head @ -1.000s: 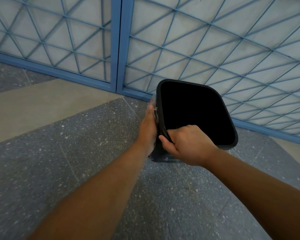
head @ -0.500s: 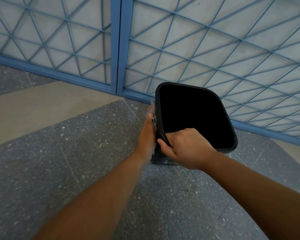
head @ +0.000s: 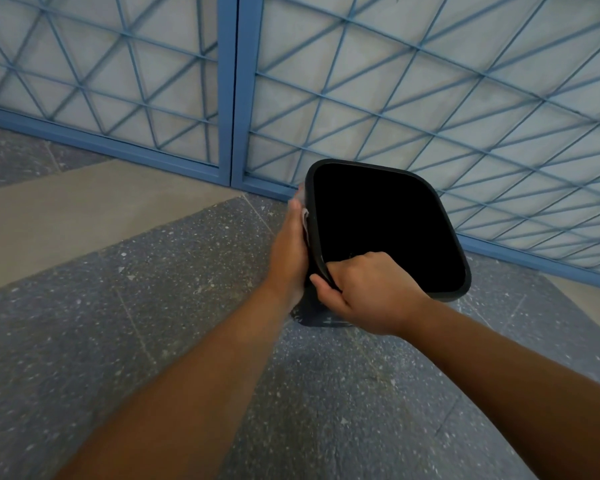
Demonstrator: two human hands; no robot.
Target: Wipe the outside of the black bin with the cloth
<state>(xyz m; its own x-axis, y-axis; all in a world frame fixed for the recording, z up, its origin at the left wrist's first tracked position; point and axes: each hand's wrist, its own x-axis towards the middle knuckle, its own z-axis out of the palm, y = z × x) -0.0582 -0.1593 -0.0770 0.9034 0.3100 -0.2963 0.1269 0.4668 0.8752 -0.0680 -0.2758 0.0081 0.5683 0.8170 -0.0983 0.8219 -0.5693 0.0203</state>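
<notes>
Bin (head: 463, 244) held tilted at a grille (head: 430, 81), cloth (head: 305, 216) at its left wall.

Black, square-mouthed, with rounded corners and a dark interior; base low on the grey speckled floor (head: 118, 341), though contact with it cannot be made out, mouth leaning toward the camera. Right hand (head: 364, 292) clamped on the near left corner of the rim — fingers curled over into the mouth, thumb on the outer face. Left hand (head: 290, 251) laid flat along the outer left wall, fingers extended toward the far corner, pressing the pale cloth to the plastic — only a thin strip of cloth visible between palm and rim. Behind, two blue-framed grille panels over a pale backing. A beige band (head: 66, 216) in the floor at left.
</notes>
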